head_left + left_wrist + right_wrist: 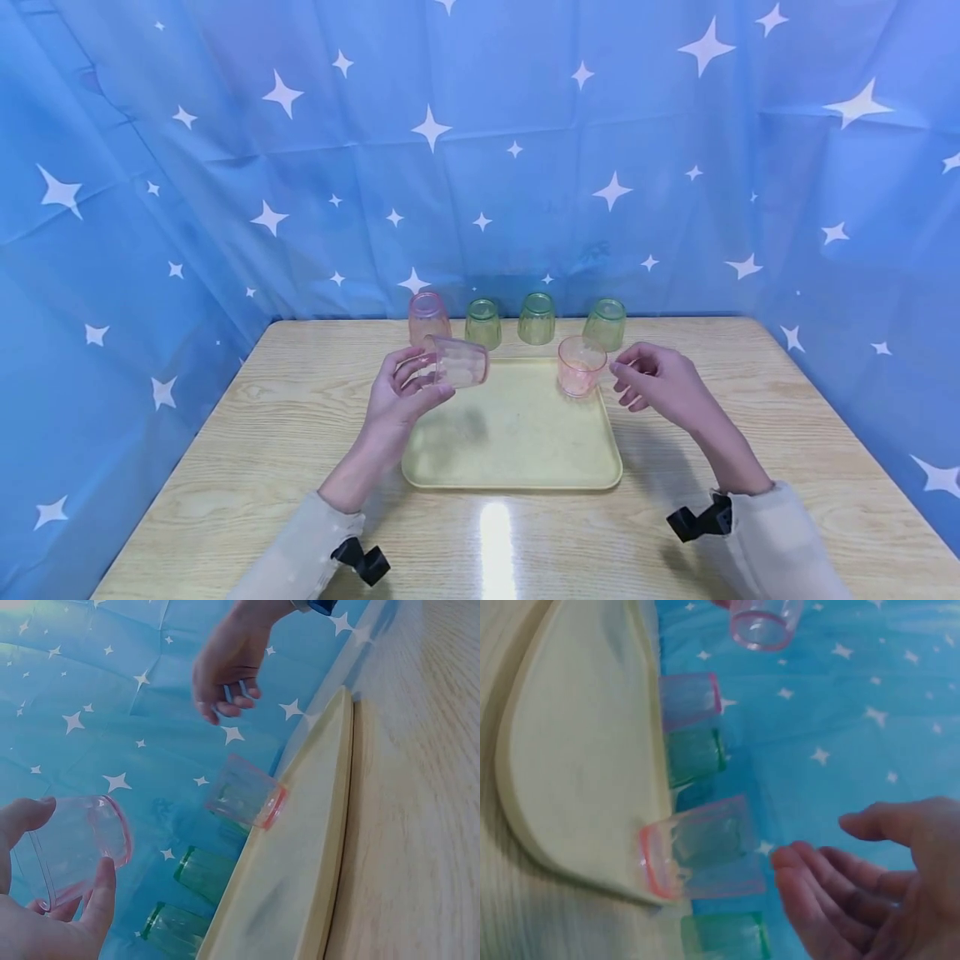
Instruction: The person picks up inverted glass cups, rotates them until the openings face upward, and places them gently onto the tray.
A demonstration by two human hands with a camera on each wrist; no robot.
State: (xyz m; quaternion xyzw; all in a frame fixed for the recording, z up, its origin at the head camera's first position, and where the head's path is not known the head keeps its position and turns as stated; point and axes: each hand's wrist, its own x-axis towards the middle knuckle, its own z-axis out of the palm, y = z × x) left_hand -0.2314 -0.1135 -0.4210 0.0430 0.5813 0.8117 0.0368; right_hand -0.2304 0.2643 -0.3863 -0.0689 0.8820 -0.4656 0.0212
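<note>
My left hand (397, 392) grips a clear pink cup (461, 362) above the tray's left side. The cup lies sideways in the air, its thicker pink base pointing right. Fingers and thumb wrap its mouth end, as the left wrist view also shows. At the tray's far right corner a second pink cup (581, 367) stands upright, its wide mouth up. My right hand (660, 383) is just right of that cup, fingers loosely bent and holding nothing. In the right wrist view, a narrow gap shows between these fingertips (784, 859) and the cup.
A cream tray (517, 433) lies on the wooden table (300, 408). Behind it stand another pink cup (429, 321) and three green cups (483, 325), narrow ends up, in a row. A blue curtain with white stars (480, 167) hangs close behind them.
</note>
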